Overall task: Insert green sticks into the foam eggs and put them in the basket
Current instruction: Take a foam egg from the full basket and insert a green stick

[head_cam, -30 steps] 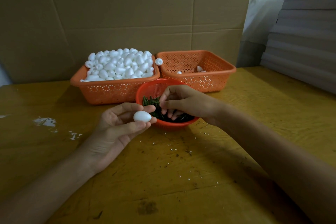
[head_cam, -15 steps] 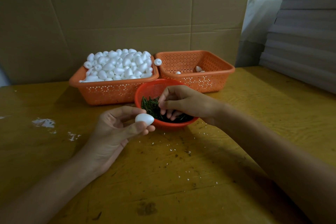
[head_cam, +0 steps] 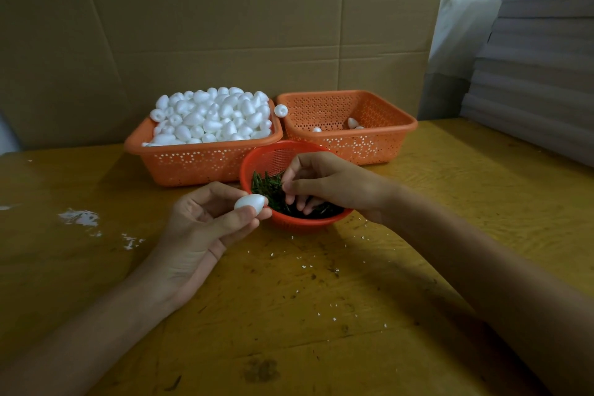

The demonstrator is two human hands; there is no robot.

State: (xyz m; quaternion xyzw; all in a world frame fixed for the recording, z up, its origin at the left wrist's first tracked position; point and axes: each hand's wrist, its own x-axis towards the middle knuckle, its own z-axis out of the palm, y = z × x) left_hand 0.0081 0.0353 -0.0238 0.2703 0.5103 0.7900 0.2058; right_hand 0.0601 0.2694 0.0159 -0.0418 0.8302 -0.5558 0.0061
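My left hand (head_cam: 199,228) holds a white foam egg (head_cam: 250,202) between thumb and fingertips, just left of the small round red bowl (head_cam: 273,156). The bowl holds a pile of green sticks (head_cam: 266,186). My right hand (head_cam: 328,183) reaches into it from the right, lower fingers down among the sticks, thumb and forefinger close together at the pile's top; whether they grip a stick is unclear. Behind stand two orange baskets: the left basket (head_cam: 193,161) is heaped with foam eggs (head_cam: 215,116), and the right basket (head_cam: 382,138) holds a few eggs (head_cam: 352,122).
One loose egg (head_cam: 280,110) rests on the rims between the two baskets. White foam crumbs (head_cam: 80,217) and dark specks lie scattered on the yellow wooden table (head_cam: 321,315). A cardboard wall (head_cam: 225,26) stands behind, and stacked grey sheets (head_cam: 540,74) sit at the right.
My left hand has shifted the egg slightly right, closer to the red bowl. My right hand's fingers have moved a little among the sticks.
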